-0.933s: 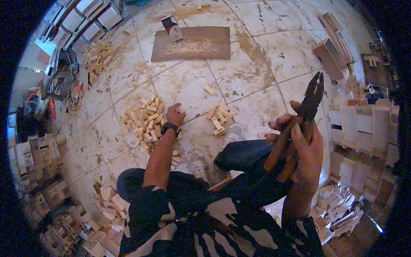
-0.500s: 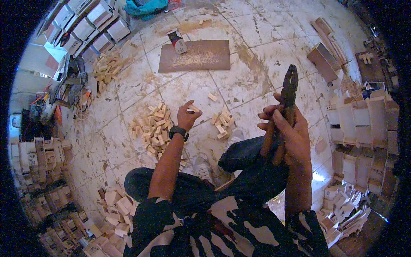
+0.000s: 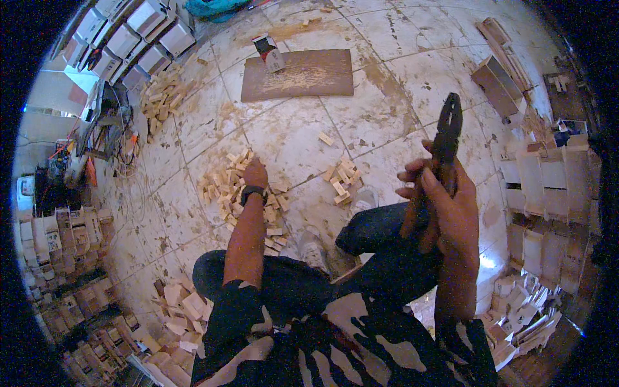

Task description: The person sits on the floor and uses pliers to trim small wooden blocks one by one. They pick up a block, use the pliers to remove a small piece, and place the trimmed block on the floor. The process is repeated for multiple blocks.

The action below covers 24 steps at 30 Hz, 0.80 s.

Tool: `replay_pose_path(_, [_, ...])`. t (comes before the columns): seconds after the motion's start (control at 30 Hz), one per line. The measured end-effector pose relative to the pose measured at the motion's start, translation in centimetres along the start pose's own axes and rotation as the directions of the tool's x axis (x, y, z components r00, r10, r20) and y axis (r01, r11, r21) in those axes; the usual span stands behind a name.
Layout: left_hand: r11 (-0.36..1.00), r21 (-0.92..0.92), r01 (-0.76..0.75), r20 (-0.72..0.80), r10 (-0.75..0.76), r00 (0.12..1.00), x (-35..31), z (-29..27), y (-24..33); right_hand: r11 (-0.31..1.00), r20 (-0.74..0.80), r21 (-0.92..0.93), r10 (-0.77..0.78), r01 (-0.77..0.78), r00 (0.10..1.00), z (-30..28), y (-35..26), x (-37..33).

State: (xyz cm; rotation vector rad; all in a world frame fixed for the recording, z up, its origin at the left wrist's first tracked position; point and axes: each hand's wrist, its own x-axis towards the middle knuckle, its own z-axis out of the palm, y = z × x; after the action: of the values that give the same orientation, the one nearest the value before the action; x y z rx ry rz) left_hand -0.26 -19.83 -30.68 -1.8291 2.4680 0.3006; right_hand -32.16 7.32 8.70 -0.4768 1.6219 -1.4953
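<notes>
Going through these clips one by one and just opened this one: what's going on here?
Someone's right hand holds a pair of pliers up off the tiled floor. The left hand is down at the larger pile of small wooden blocks; whether it grips one is hard to tell. A smaller pile and a lone block lie to the right. Farther ahead is a brown board with a carton at its left end.

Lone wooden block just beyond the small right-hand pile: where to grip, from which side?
Probably pinch the lone block across its long sides at mid-length, coming from above: it lies flat, elongated, and apart from the small pile.
</notes>
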Motion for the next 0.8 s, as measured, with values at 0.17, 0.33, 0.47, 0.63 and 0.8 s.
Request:
replay_pose_path(0.17, [0.927,-0.201,0.318,0.111,-0.301,0.947,0.8,-1.2,6.1,0.998,-0.009,-0.017,0.065,-0.065,0.998,0.3,-0.7,0.1])
replay_pose_path(0.33, [0.93,0.05,0.363,0.275,-0.363,0.89,2.0,1.0,6.4,0.992,-0.05,-0.013,0.121,-0.122,0.991,0.6,-1.1,0.4])
replay_pose_path(0.47, [0.96,0.273,-0.059,0.319,-0.032,0.947,3.0,5.6,3.7,0.991,-0.06,-0.02,0.129,-0.13,0.99,0.7,-1.1,0.8])
replay_pose_path(0.63, [0.975,0.207,-0.078,0.174,0.042,0.984,2.3,7.1,3.3,0.991,-0.049,-0.026,0.13,-0.132,0.99,0.6,-1.1,0.7])
replay_pose_path(0.8, [0.413,-0.818,0.399,0.294,-0.297,0.909,0.0,0.2,9.9,0.986,-0.046,-0.161,0.024,-0.031,0.999,0.2,-0.3,1.0])
